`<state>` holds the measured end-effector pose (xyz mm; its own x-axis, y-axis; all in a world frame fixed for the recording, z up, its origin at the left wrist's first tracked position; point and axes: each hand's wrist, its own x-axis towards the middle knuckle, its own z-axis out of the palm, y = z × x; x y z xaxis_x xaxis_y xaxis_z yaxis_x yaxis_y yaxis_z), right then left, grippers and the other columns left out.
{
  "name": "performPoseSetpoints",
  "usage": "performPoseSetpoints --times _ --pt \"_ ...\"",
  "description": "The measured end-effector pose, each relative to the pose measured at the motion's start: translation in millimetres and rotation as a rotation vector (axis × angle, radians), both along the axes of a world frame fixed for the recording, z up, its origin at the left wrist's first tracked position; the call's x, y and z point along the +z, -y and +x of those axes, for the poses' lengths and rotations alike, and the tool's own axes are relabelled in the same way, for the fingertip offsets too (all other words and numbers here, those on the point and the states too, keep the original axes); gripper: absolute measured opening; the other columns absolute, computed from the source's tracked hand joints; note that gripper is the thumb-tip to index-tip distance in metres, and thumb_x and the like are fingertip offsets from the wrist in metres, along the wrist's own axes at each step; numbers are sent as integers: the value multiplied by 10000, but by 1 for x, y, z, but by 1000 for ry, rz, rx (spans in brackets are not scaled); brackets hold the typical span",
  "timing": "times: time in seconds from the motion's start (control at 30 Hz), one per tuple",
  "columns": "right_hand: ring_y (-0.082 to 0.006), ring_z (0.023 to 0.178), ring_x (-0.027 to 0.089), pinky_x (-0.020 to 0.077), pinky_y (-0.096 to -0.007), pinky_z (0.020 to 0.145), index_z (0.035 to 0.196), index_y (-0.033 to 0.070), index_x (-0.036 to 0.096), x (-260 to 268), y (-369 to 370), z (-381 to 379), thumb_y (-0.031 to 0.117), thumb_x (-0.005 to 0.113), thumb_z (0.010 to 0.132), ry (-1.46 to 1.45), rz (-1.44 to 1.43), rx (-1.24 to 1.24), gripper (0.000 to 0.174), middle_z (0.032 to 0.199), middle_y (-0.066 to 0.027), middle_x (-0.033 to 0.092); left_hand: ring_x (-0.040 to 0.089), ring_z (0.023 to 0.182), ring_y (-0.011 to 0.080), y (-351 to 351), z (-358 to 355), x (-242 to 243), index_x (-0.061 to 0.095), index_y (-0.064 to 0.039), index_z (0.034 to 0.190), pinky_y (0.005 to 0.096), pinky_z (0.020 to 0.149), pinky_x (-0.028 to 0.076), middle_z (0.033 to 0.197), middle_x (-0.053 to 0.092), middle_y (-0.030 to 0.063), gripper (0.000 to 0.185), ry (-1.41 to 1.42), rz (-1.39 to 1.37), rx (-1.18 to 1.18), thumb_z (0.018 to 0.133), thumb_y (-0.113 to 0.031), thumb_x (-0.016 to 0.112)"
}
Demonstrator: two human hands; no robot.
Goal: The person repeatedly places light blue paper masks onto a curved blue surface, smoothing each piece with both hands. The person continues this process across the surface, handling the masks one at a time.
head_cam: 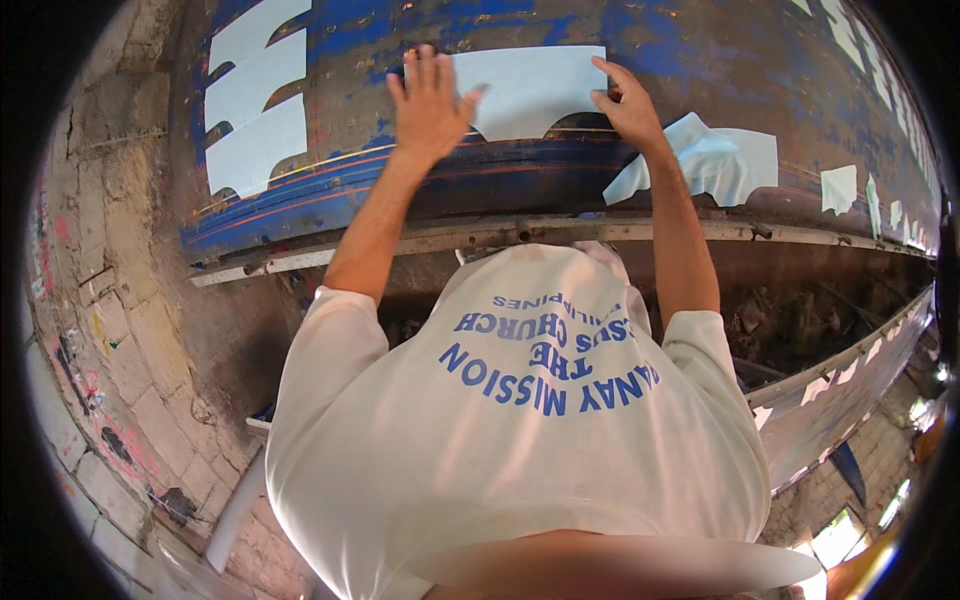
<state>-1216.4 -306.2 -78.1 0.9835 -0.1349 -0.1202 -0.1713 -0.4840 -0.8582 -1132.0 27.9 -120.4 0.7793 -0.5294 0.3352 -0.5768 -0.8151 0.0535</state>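
Note:
A pale blue-white cut fabric panel (532, 86) lies spread on a long, paint-stained table (360, 97) in front of me. Its lower edge has curved cut-outs. My left hand (431, 105) rests palm down over the panel's left end, fingers spread and slightly blurred. At the right end, my right hand (626, 101) touches the edge with index finger and thumb, which are apart. Beneath my right forearm lies a rumpled, partly folded fabric panel (727, 165). Several similar panels (259, 97) lie flat in a column to the left.
A metal rail (420, 241) with holes runs along the table's near edge. Smaller fabric pieces (838, 189) sit farther right. More white pieces lie on the far upper right and on a second table (817, 420). A paint-marked block wall (127, 315) stands at left.

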Motion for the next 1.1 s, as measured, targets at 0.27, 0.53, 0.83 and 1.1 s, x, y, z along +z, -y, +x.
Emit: performPoseSetpoints --times 0.27,0.53,0.83,1.1 --pt "-113 845 581 532 -276 804 1372 86 672 -6 -3 -31 77 729 944 288 50 -292 432 1280 -82 582 175 1598 454 188 -44 -3 375 77 1563 680 1251 142 1676 255 319 924 -138 -137 -403 994 -626 564" --pt "-80 826 530 479 -249 746 1270 71 733 17 57 -124 135 721 995 260 87 -593 283 1117 -2 692 255 1582 424 148 -26 5 398 89 1550 561 1286 179 1659 327 296 892 -181 -223 -311 1021 -615 537" --pt "-141 885 647 536 -308 820 1272 48 725 29 154 -167 219 677 1032 191 -82 -641 299 1115 -48 733 310 1539 478 14 -46 31 382 63 1577 631 1239 233 1639 372 293 859 -249 153 425 1036 -586 537" --pt "-274 979 720 549 -405 892 1391 74 622 19 199 -154 268 662 1024 -81 -215 -404 418 1090 -164 749 670 1049 367 147 -164 99 683 -34 1003 455 854 539 1089 700 125 308 -649 -265 44 876 -275 826"
